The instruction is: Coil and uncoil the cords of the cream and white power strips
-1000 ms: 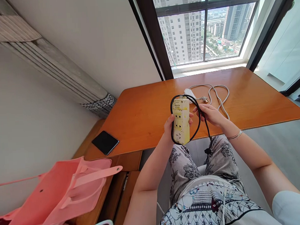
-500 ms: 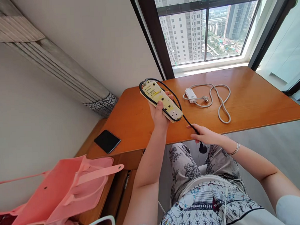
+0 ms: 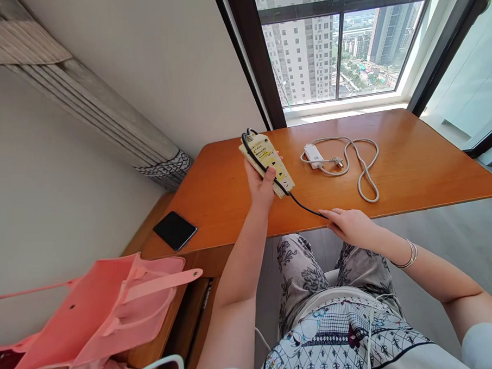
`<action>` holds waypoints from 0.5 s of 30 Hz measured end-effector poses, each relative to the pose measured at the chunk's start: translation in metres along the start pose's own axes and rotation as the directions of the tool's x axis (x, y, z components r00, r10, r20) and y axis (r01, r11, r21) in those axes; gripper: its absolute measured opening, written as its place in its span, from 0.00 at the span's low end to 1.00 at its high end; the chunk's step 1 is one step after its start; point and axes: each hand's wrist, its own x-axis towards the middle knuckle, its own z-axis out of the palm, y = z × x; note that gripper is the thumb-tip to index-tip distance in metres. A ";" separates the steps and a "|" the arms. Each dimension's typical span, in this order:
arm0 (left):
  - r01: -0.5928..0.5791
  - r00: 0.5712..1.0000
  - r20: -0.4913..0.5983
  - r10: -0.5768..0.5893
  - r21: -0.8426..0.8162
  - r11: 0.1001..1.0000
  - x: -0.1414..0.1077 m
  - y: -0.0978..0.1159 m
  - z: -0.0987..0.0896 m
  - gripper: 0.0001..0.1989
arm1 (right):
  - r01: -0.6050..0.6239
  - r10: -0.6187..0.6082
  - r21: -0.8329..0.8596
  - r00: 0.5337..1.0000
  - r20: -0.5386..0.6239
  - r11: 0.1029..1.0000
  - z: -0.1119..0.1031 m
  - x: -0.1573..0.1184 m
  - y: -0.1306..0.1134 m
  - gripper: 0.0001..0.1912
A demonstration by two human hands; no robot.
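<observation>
A cream power strip (image 3: pixel 281 175) with yellow marks is tilted above the table, and my left hand (image 3: pixel 262 186) is wrapped round it, thumb on top. Its black cord (image 3: pixel 306 207) loops at the far end and runs along the strip's face under my left thumb. From the near end the cord stretches to my right hand (image 3: pixel 351 225), whose fingers are closed on it at the table's front edge. The plug end is hidden by my right hand.
On the orange-brown table (image 3: pixel 230 201) lie a white adapter (image 3: pixel 313 155) with a coiled white cable (image 3: pixel 365 171) and a dark phone (image 3: pixel 175 230). A pink bag (image 3: pixel 100 316) stands at the left. Beyond the table is a window (image 3: pixel 342 50).
My right hand has moved right, drawing the black cord out straighter. The loop round the near end of the power strip is gone, and the plug is no longer visible.
</observation>
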 end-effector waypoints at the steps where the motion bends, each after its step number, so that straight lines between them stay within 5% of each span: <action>1: 0.037 0.998 0.054 -0.038 0.024 0.999 -0.001 -0.001 -0.001 0.42 | 0.030 -0.034 -0.096 0.998 -0.045 0.995 -0.007 -0.001 -0.002 0.25; 3: 0.133 0.972 0.186 -0.145 0.076 0.988 -0.004 -0.001 -0.001 0.41 | 0.128 -0.169 -0.256 0.975 -0.146 0.958 -0.025 0.000 -0.004 0.20; 5: 0.252 0.905 0.325 -0.274 0.108 0.962 -0.010 0.001 0.002 0.39 | 0.239 -0.344 -0.347 0.896 -0.281 0.907 -0.045 0.006 -0.004 0.15; 8: 0.461 0.740 0.511 -0.438 0.089 0.883 -0.023 0.008 0.012 0.37 | 0.308 -0.458 -0.357 0.739 -0.494 0.882 -0.072 0.020 0.001 0.14; 10: 0.598 0.599 0.633 -0.491 0.055 0.800 -0.034 0.013 0.022 0.36 | 0.337 -0.438 -0.280 0.684 -0.584 0.899 -0.085 0.031 0.006 0.10; 12: 0.705 0.493 0.718 -0.491 0.001 0.709 -0.046 0.016 0.030 0.36 | 0.382 -0.393 -0.155 0.694 -0.603 0.911 -0.093 0.041 0.012 0.12; 15: 0.792 0.457 0.751 -0.477 -0.099 0.603 -0.059 0.016 0.035 0.35 | 0.407 -0.312 0.069 0.788 -0.532 0.911 -0.095 0.052 0.020 0.14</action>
